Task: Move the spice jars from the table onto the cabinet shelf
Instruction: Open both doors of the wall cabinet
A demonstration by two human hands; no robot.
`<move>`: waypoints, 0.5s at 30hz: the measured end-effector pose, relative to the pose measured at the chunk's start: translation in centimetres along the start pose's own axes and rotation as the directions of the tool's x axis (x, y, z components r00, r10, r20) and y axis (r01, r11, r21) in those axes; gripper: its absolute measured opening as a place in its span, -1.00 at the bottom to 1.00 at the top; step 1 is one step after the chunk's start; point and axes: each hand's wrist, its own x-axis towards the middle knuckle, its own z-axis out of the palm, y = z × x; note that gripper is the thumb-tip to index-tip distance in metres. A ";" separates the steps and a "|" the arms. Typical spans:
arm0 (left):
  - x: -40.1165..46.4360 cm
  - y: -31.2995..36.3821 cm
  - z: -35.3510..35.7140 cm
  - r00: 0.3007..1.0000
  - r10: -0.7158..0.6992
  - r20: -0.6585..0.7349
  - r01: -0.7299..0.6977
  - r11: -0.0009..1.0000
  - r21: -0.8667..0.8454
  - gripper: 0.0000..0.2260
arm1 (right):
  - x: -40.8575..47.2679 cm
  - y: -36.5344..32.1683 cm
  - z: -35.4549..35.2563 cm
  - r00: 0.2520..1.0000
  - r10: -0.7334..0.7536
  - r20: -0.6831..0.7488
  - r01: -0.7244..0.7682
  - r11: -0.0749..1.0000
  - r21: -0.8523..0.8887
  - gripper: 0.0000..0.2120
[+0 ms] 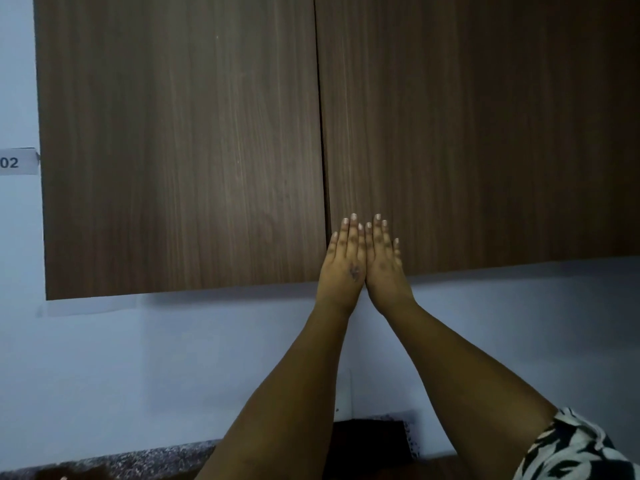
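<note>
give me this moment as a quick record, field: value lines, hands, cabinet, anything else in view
left hand: flat, fingers straight, on the right door beside the centre seam
right hand: flat, fingers straight, on the same door, side by side with the left
cabinet doors: left door and right door both closed
shelf: hidden behind the doors
spice jars: none visible
wall label: reads 02, left of the cabinet
countertop: speckled, at bottom edge
sleeve: black-and-white pattern, right arm

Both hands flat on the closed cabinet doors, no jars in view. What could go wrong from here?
1. Left hand and right hand lie flat by the door seam; no handle shows, so fingers may slip when prying.
2. Both press the right door; swinging out, it could hit the head-worn camera.
</note>
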 end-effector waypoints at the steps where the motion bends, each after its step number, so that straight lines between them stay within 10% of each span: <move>1: -0.1 0.3 -0.3 1.000 -0.008 -0.005 0.008 1.000 -0.012 -0.37 | -0.3 0.0 0.0 1.000 0.004 -0.020 -0.004 1.000 0.007 -0.16; 9: -2.3 2.1 -3.2 0.994 0.001 -0.113 -0.030 0.965 -0.261 -0.45 | -2.5 0.8 -2.5 0.998 -0.027 -0.056 0.031 0.997 0.075 -0.12; 15: -3.9 7.2 -9.8 0.895 -0.442 0.063 0.329 0.557 -0.763 -0.34 | -4.5 1.4 -5.2 0.995 0.002 -0.095 0.011 0.991 0.136 -0.13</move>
